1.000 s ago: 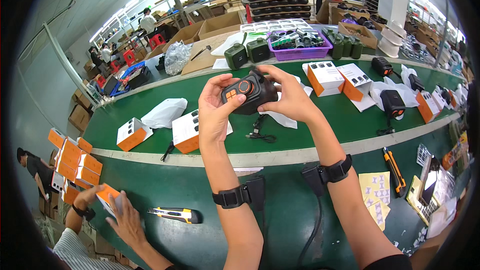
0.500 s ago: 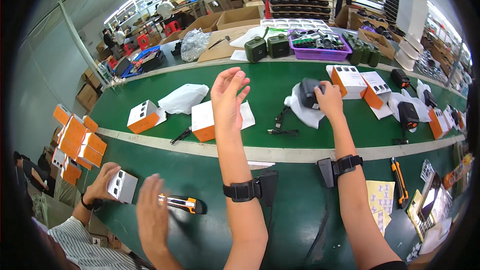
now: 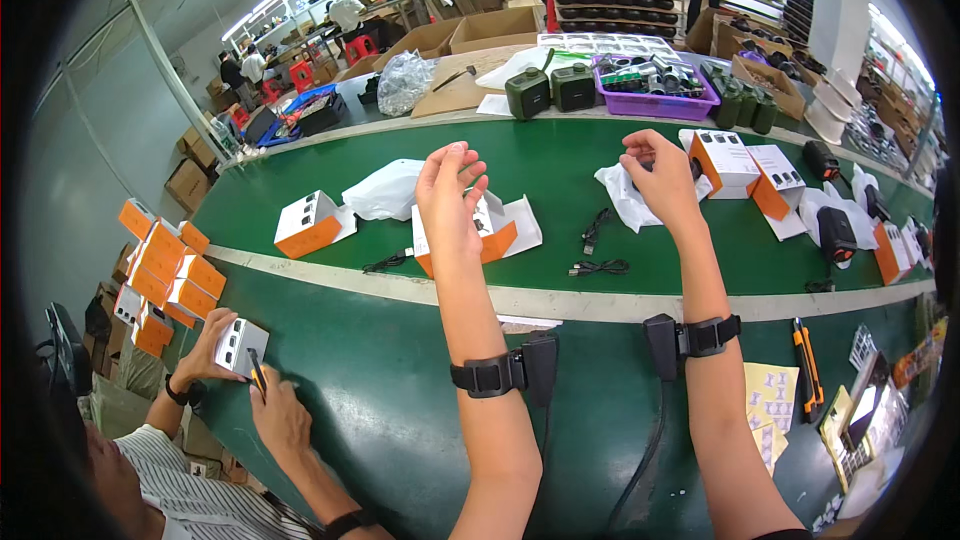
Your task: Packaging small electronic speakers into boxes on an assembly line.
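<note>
My left hand (image 3: 452,202) is raised over the bench with nothing in it, fingers loosely bent and apart from the thumb. Just behind it, an opened white-and-orange box (image 3: 497,237) is partly covered by my arm. My right hand (image 3: 660,178) hovers at the white plastic bag (image 3: 622,198), fingers curved and a gap between thumb and forefinger. A dark device (image 3: 696,168) is mostly hidden behind this hand; its contact with my fingers does not show clearly. Left of the bag's lower edge lie two black cables, one coiled cable (image 3: 600,267) nearest me.
At left, a co-worker's hand (image 3: 278,418) works a cutter against a white box (image 3: 243,345). Orange boxes (image 3: 165,270) are stacked behind. More boxes (image 3: 725,162) and a black device (image 3: 836,234) stand at right. An orange cutter (image 3: 806,368) lies beside yellow sticker sheets (image 3: 770,395).
The dark device, in plain view on the bag before, is now mostly behind my right hand. The co-worker has picked up the cutter from the bench. The view has shifted slightly.
</note>
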A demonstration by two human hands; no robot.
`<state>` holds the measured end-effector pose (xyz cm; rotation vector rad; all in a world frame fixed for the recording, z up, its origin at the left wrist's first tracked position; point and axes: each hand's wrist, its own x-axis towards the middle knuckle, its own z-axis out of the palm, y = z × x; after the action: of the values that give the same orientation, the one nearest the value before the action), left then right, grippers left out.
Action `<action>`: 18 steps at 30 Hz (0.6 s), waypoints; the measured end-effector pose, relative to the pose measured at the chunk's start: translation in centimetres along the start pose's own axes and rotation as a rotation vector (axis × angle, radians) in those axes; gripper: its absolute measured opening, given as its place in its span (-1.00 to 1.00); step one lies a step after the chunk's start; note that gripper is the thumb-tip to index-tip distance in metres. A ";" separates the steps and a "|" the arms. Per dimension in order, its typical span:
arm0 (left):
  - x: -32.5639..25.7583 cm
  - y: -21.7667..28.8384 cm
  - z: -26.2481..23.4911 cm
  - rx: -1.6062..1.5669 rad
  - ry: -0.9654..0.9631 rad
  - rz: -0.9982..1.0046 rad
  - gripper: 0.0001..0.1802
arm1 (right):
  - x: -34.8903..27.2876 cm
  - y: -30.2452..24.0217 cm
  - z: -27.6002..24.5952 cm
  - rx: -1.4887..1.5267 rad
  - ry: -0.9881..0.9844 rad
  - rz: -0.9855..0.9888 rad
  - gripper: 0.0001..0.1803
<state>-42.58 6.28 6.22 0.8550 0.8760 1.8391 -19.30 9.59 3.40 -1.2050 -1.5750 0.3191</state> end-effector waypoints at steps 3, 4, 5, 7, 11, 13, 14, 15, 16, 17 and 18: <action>0.1 0.0 -0.1 -0.033 0.023 -0.003 -0.78 | 0.0 -0.6 -0.2 -0.014 -0.015 0.007 -0.78; 0.1 0.0 -0.1 -0.044 0.022 -0.005 -0.79 | 0.0 -0.8 -0.3 -0.010 -0.021 0.025 -0.78; 0.1 0.0 -0.1 -0.042 0.027 -0.003 -0.79 | 0.0 -1.0 -0.5 -0.005 -0.028 0.041 -0.77; 0.1 0.0 0.1 -0.042 0.022 -0.005 -0.83 | 0.0 -1.2 -0.6 -0.005 -0.024 0.034 -0.79; 0.2 0.1 -0.1 -0.061 0.014 -0.004 -0.80 | 0.1 -1.6 -0.8 -0.003 -0.045 0.023 -0.85; 0.4 0.0 -0.2 -0.062 0.020 -0.001 -0.81 | 0.2 -1.9 -1.0 -0.014 -0.049 0.029 -0.84; 0.4 0.1 -0.4 -0.058 0.022 -0.008 -0.80 | 0.2 -2.0 -1.1 -0.016 -0.061 0.029 -0.84; 0.5 0.0 -0.4 -0.056 0.021 -0.013 -0.80 | 0.2 -2.0 -1.0 -0.015 -0.063 0.025 -0.84; 0.5 0.0 -0.5 -0.051 0.014 -0.010 -0.79 | 0.2 -1.9 -0.9 -0.014 -0.066 0.036 -0.84; 0.6 0.0 -0.6 -0.053 0.015 -0.007 -0.79 | 0.2 -1.9 -0.9 -0.013 -0.068 0.047 -0.84; 0.6 0.0 -0.6 -0.046 0.012 -0.020 -0.78 | 0.2 -1.7 -0.9 -0.014 -0.068 0.045 -0.84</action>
<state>-43.32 6.72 6.01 0.8045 0.8438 1.8423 -19.41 8.62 5.13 -1.2531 -1.6129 0.3827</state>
